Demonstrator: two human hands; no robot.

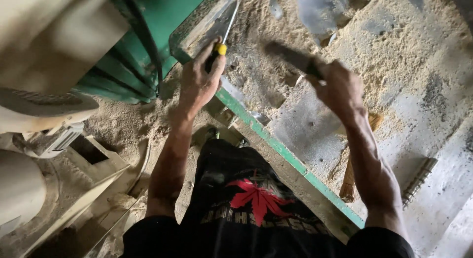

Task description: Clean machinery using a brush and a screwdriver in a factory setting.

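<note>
Gripping 2 tools over a sawdust-covered green machine frame (276, 144).
Left hand (199, 80) is wrapped around a yellow-collared screwdriver (224, 34) at the frame's corner; right hand (340, 88) is clenched on a blurred dark tool (293, 56).

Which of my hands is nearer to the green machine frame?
Left. The left hand, holding a screwdriver, is right at the green machine frame; the right hand is farther away over sawdust.

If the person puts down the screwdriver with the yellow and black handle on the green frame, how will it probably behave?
The screwdriver looks stiff: its thin metal shaft is straight. Its rounded handle might roll on the sloping green frame, though sawdust could slow it. It seems light, gripped by the left hand alone.
</note>
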